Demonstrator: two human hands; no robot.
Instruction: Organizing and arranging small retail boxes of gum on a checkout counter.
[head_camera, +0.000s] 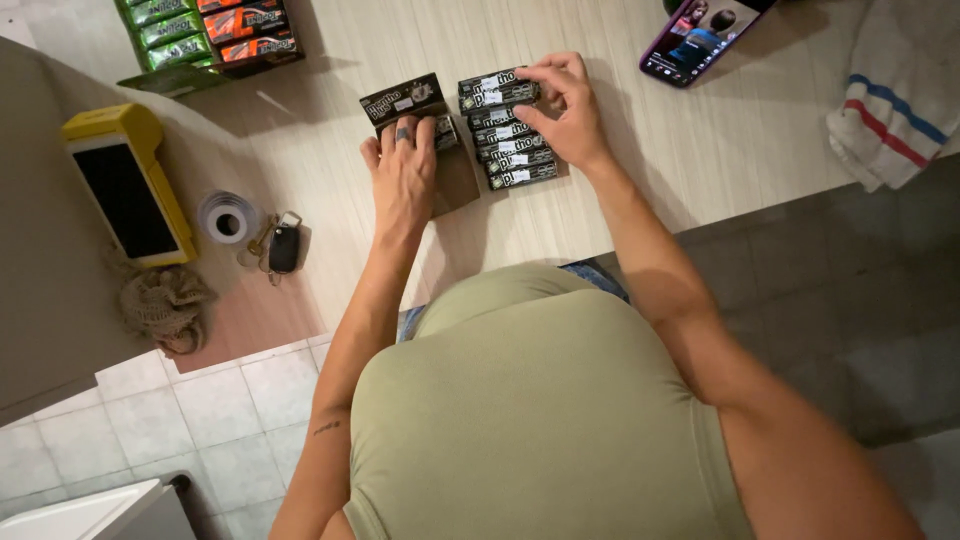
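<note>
The right hand (562, 112) pinched the far end of the top black packet (497, 89) in a row of black packets (507, 132) with white labels, thumb and fingers closed on its edge, wrist bent inward. The left hand (402, 170) lay just left of that row, fingers together and pressed flat on a dark box (420, 110) whose open flap stood up beyond the fingertips. The row rested on a pale wooden counter (640, 190). Well left of the row lay a roll of tape (227, 217), a key fob (284, 246) and a yellow-cased device (128, 183). Beyond the row to the left stood a tray of green and orange packets (205, 30). Right of the row lay a phone (697, 38) and a striped towel (895, 90).
</note>
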